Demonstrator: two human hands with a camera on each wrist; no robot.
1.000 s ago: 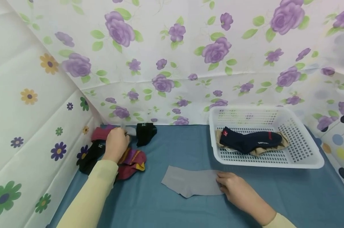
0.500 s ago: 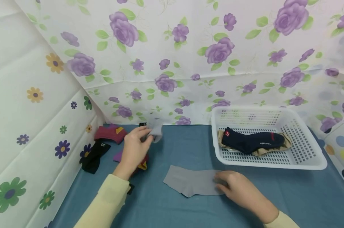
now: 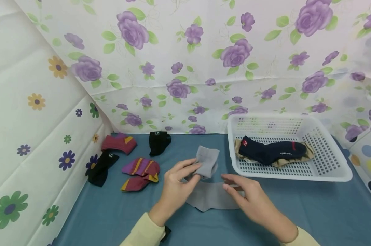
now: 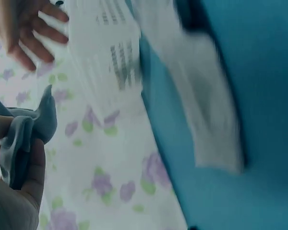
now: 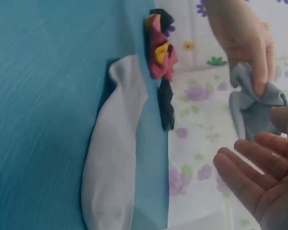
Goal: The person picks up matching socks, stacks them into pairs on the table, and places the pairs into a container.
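Note:
In the head view my left hand [image 3: 180,182] pinches a crumpled grey sock [image 3: 208,160] between thumb and fingers, lifted above the table. Below it a second grey sock [image 3: 214,196] lies flat on the blue cloth, its left end hidden behind the left hand. My right hand [image 3: 250,196] hovers over that flat sock's right end, fingers apart and holding nothing. The right wrist view shows the right hand's spread fingers [image 5: 249,177] close to the held sock [image 5: 257,103], with a small gap. In the left wrist view the held sock [image 4: 26,134] bunches between thumb and fingers.
A white plastic basket [image 3: 296,178] at the back right holds a navy sock [image 3: 270,152] over beige ones. Leftward lie black socks [image 3: 159,142] [image 3: 102,169] and maroon patterned socks [image 3: 119,143] [image 3: 142,172]. A black piece [image 3: 166,234] peeks out by the left sleeve. Floral sheets rise behind and at the sides.
My left hand has picked the grey sock from the pile at the left and carried it right, over the flat sock. The right hand has lifted off the flat sock's end.

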